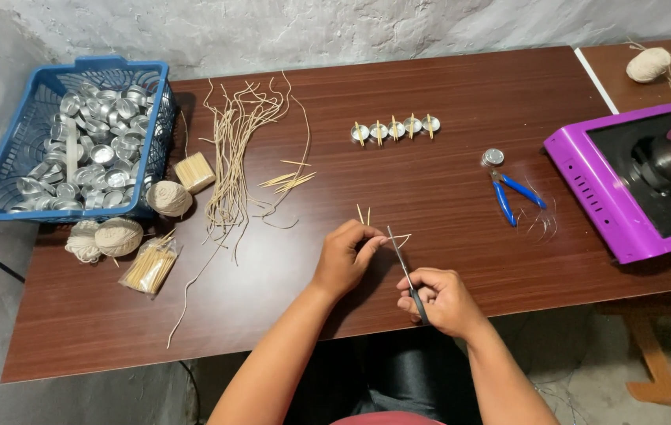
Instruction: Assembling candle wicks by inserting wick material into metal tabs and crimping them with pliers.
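At the near edge of the dark wooden worktop (445, 205), the left hand (345, 256) has its fingers pressed together, pinching a short bundle of pale wick pieces (364, 214) whose tips stick up above the knuckles. The right hand (444, 299) is curled through the handles of a pair of scissors (403, 267), fingers closed around them; the blades point up and to the left, meeting the wick ends just beside the left fingertips. Farther back stands a row of five small metal cups (394, 128), each with a stick laid across it. To the right lie blue-handled pliers (515, 195) with a lone metal cup (493, 157) near them, and a purple appliance (626, 189). On the left sit a blue basket (5, 169) full of empty metal cups, balls of twine (168, 197), a loose spread of long wick strands (233, 149) and a bag of small sticks (150, 267).
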